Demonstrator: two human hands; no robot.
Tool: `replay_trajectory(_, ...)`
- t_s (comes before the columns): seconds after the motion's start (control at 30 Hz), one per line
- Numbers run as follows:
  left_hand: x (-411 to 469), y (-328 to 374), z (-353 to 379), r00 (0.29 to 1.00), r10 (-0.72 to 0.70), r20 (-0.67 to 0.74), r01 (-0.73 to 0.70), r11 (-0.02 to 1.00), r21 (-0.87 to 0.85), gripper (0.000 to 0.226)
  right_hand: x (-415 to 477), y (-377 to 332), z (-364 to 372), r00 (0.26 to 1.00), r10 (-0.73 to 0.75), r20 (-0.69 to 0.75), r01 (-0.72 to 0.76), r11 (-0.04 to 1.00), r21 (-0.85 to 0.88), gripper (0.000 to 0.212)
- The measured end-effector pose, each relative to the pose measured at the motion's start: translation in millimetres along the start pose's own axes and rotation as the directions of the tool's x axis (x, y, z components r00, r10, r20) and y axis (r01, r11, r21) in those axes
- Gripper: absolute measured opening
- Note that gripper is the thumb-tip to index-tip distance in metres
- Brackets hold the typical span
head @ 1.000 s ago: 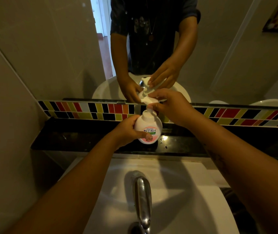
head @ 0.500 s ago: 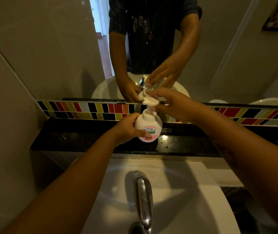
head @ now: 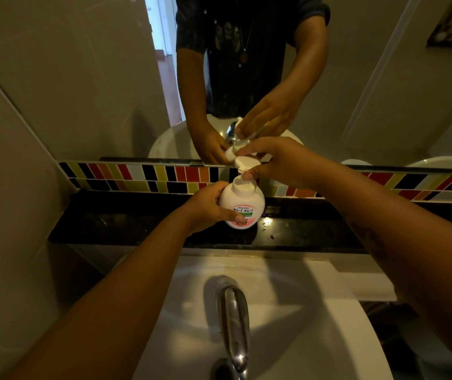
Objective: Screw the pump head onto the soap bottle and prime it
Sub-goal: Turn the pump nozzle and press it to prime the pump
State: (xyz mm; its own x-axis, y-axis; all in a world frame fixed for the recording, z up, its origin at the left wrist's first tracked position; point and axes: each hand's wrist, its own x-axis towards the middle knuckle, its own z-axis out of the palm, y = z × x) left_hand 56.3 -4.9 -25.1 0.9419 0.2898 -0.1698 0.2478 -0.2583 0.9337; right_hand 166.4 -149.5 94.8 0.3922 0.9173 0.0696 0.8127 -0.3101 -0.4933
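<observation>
- The black ledge runs across below a strip of coloured tiles and the mirror.
- The left hand wraps the soap bottle from its 9 o'clock side, fingers clenched around the white body; the bottle stands upright on the ledge.
- The pump head sits at the bottle's 12 o'clock, above its neck; whether it is seated cannot be told.
- The right hand pinches the pump head from the 3 o'clock side, thumb below, fingers above.
- The faucet and white sink lie at the bottle's 6 o'clock.
</observation>
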Motion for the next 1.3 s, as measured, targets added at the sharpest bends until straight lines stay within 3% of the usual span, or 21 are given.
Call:
replay_trajectory(0.23,-2,-2,-2,1.000,0.023,-0.010,-0.022,1.000,0.007,0.061,5,3,3,0.996,-0.032,0.083,0.033,0.999,-0.012,0.052)
replay_trajectory(0.43,-8,-1,0,0.999,0.028,-0.019,-0.029,0.998,-0.056,0.068,-12,16,15,0.990,0.127,-0.063,-0.103,0.952,0.287,0.072)
replay_trajectory(0.63,-13,-1,-3,0.998,0.058,-0.039,-0.061,0.996,-0.064,0.070,-27,32,43,0.975,0.221,0.032,-0.219,0.916,0.337,0.066)
replay_trajectory(0.8,-12,-3,-6,0.997,0.049,-0.051,-0.052,0.997,-0.049,0.062,-29,26,40,0.969,0.220,-0.112,-0.135,0.851,0.507,0.067)
replay_trajectory(0.93,-9,-4,-7,0.998,0.048,-0.037,-0.049,0.998,-0.040,0.059,-21,17,34,0.981,0.114,-0.158,-0.039,0.909,0.416,0.053)
replay_trajectory(1.1,-7,-4,-9,0.998,0.051,-0.028,-0.051,0.999,-0.015,0.061,-15,15,36,0.982,0.051,-0.183,-0.001,0.965,0.263,0.051)
replay_trajectory(1.3,-5,-4,-13,0.999,0.034,0.002,-0.034,0.999,-0.008,0.062,-11,18,30,0.989,0.052,-0.135,-0.001,0.935,0.355,0.048)
